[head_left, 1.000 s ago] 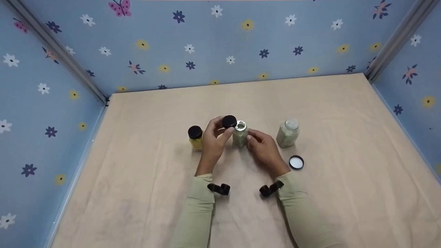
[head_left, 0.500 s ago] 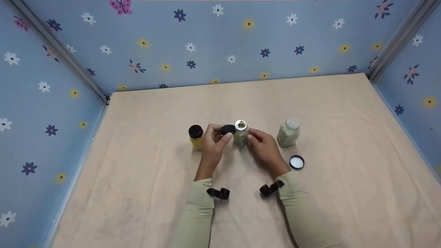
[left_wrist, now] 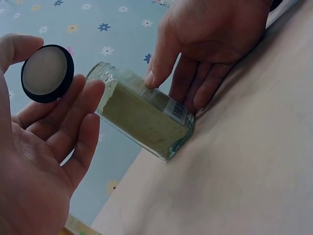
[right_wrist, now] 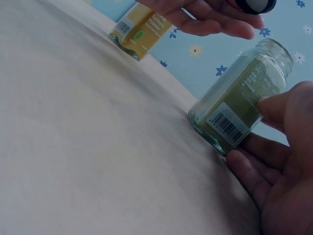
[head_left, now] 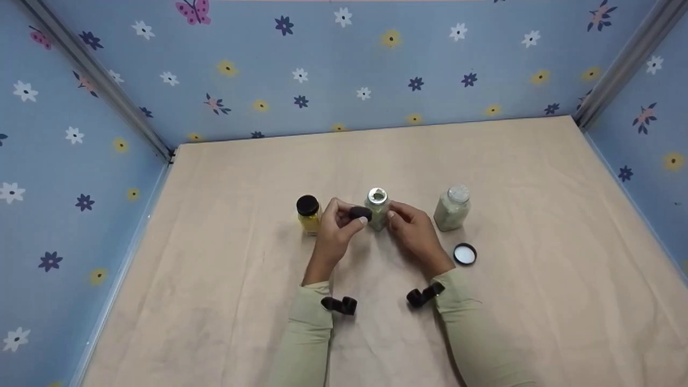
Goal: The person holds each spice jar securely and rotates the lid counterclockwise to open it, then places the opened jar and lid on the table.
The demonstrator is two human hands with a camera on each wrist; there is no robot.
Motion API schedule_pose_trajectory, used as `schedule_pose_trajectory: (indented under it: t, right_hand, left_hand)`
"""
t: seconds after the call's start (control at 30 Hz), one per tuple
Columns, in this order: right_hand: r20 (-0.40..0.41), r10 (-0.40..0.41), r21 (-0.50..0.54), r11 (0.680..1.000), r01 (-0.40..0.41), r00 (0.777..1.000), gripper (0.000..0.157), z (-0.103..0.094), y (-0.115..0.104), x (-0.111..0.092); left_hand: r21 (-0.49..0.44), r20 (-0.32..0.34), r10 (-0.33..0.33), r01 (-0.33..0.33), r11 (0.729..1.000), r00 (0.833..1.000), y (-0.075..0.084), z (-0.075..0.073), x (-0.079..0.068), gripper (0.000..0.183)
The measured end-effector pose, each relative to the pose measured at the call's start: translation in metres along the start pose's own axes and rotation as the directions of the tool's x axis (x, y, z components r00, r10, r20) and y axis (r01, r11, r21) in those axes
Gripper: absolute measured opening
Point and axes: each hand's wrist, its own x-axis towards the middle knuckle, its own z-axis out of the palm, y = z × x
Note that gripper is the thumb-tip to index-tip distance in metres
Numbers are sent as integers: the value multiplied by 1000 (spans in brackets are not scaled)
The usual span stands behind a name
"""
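Between finger and thumb, my left hand (head_left: 334, 232) pinches a black screw cap (head_left: 359, 214), its pale liner showing in the left wrist view. The cap is apart from the glass spice jar (head_left: 378, 210), just left of its neck. Upright on the table, this lidless jar holds green powder and has a torn silver seal round its mouth. My right hand (head_left: 415, 232) grips the jar low on its right side, thumb against the glass. A barcode label (right_wrist: 228, 124) faces the right wrist camera. Beside my left hand stands a black-capped jar of yellow powder (head_left: 309, 214).
A second green-powder jar (head_left: 452, 208) without a black cap stands to the right, its mouth covered by a pale seal. In front of it a black cap (head_left: 465, 254) lies with its white inside up. Flowered blue walls (head_left: 344, 64) enclose the cloth-covered table (head_left: 215, 258).
My left hand has lowered the cap from beside the jar's mouth and tilted it, moving it slightly toward me. My right hand keeps its grip on the jar.
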Motion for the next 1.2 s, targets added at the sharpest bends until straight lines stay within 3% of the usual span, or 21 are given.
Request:
schedule_pose_trajectory:
  t: [0.17, 0.33, 0.6, 0.73, 0.83, 0.97, 1.1, 1.2]
  right_hand:
    - [4, -16, -7, 1000, 16, 1000, 35, -1, 0, 0]
    - [-2, -35, -33, 999, 35, 999, 35, -2, 0, 0]
    - [-11, -39, -19, 999, 39, 999, 34, 0, 1, 1]
    - [-5, -39, -16, 999, 39, 999, 34, 0, 1, 1]
    - [-3, -40, -19, 999, 40, 999, 34, 0, 2, 0]
    - [-17, -44, -25, 999, 43, 999, 33, 0, 2, 0]
    - [-25, -52, -39, 998, 51, 998, 34, 0, 1, 0]
    - [-18, -54, -44, 998, 53, 998, 34, 0, 1, 0]
  left_hand:
    - [37, 52, -55, 53, 998, 997, -1, 0, -4, 28]
    - [141, 108, -115, 99, 985, 987, -2, 0, -7, 29]
    - [298, 136, -159, 113, 948, 978, -3, 4, -12, 33]
    - [380, 172, -150, 75, 922, 974, -5, 6, -14, 36]
    - [456, 194, -136, 33, 889, 972, -5, 7, -15, 40]
    - [579, 221, -142, -13, 815, 965, -1, 9, -16, 46]
    - [684, 269, -186, -52, 727, 945, 3, 12, -18, 52]
    - [731, 305, -210, -87, 677, 929, 3, 16, -20, 53]
